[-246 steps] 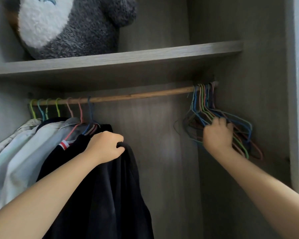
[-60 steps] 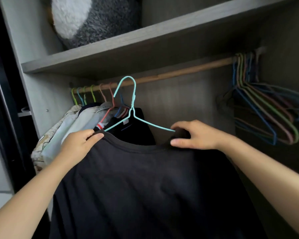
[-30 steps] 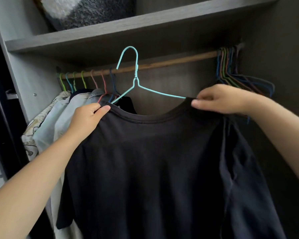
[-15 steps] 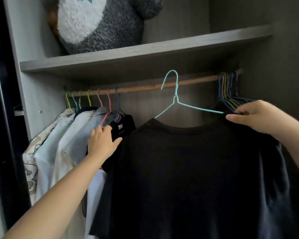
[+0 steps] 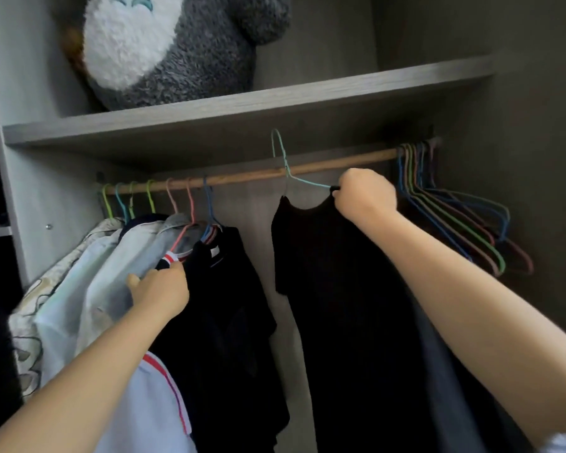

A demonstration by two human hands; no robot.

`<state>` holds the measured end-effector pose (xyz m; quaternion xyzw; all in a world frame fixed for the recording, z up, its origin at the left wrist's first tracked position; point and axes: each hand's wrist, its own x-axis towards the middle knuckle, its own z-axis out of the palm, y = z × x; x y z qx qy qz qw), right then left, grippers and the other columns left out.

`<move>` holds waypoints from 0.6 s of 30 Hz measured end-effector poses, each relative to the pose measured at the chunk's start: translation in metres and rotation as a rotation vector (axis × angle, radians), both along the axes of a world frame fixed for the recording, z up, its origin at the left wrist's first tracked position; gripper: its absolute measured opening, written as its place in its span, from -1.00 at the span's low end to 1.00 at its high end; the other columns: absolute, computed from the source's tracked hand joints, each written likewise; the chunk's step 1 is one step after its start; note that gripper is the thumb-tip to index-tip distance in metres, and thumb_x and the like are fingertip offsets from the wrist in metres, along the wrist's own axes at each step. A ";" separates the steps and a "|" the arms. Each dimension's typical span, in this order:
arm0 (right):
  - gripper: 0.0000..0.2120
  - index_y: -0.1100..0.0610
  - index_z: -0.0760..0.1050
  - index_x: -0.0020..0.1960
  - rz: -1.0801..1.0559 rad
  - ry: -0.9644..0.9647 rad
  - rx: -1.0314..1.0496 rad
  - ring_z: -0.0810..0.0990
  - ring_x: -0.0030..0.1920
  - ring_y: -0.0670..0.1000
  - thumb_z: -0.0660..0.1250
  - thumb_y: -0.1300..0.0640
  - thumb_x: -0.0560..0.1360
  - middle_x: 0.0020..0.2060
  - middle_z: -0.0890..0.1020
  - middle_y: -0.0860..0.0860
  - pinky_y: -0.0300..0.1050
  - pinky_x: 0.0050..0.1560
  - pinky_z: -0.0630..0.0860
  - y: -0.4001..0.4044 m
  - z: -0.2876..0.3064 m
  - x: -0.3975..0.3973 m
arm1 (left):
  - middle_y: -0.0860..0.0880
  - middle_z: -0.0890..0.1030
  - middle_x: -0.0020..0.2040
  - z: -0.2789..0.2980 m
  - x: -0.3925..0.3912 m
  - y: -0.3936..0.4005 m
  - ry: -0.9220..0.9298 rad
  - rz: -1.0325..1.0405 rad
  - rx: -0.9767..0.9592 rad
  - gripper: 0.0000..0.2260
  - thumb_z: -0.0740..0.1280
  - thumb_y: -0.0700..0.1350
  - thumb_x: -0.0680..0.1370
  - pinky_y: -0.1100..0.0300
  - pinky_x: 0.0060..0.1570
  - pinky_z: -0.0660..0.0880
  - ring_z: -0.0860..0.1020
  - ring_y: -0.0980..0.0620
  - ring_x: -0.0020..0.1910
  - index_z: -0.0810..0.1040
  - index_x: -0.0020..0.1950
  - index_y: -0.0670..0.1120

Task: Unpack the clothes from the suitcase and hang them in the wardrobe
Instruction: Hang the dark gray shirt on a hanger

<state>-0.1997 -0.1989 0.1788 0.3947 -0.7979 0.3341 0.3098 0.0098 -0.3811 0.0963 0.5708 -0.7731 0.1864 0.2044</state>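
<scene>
our left hand (image 5: 159, 289) presses into the hung clothes (image 5: 111, 273), its fingers curled over the pale shirts at the seam where they meet a black garment (image 5: 223, 289). we judge it is there to push that bunch aside and keep a gap free on the rail (image 5: 242, 176) for the new piece. above this hand the coloured hooks (image 5: 151, 199) of those garments sit close together on the rail, which fits that aim.

to the right of the left hand, across a strip of bare back panel, hangs the black t-shirt (image 5: 334, 273) on its teal hanger (image 5: 285, 161). the hook rises above the rail, so we cannot tell whether it has caught the wood or is only lifted over it. our right hand (image 5: 365, 194) pinches the hanger's shoulder and the shirt collar together, probably so the cloth will not slide off the thin wire while we set it down.

just right of that hand a cluster of empty hangers (image 5: 455, 217) waits at the rail's end, kept within reach for the next garments. above both hands a plush toy (image 5: 177, 47) sits on the shelf (image 5: 242, 106).
</scene>
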 end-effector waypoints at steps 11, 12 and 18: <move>-0.75 0.26 0.52 0.11 0.191 0.010 0.213 0.56 0.10 0.15 0.13 0.34 0.52 0.07 0.59 0.13 -0.07 -0.05 0.48 -0.120 -0.011 0.071 | -0.11 0.57 0.07 -0.003 0.007 -0.015 0.059 -0.139 -0.011 -0.70 0.04 -0.10 0.63 0.06 0.03 0.37 0.50 -0.11 0.11 0.27 0.34 -0.14; -0.75 0.26 0.52 0.11 0.195 -0.014 0.222 0.55 0.11 0.14 0.12 0.34 0.52 0.08 0.58 0.13 -0.07 -0.04 0.48 -0.126 -0.013 0.071 | -0.11 0.57 0.05 -0.004 0.010 -0.017 0.068 -0.147 -0.018 -0.73 0.04 -0.11 0.63 0.09 -0.06 0.36 0.51 -0.11 0.08 0.30 0.30 -0.14; -0.73 0.27 0.50 0.15 0.228 -0.087 0.309 0.52 0.17 0.14 0.10 0.33 0.54 0.15 0.55 0.15 -0.05 0.04 0.49 -0.144 -0.029 0.076 | -0.14 0.56 0.07 -0.004 0.018 -0.019 0.092 -0.185 -0.025 -0.73 0.03 -0.07 0.64 0.08 -0.08 0.40 0.51 -0.14 0.08 0.33 0.26 -0.14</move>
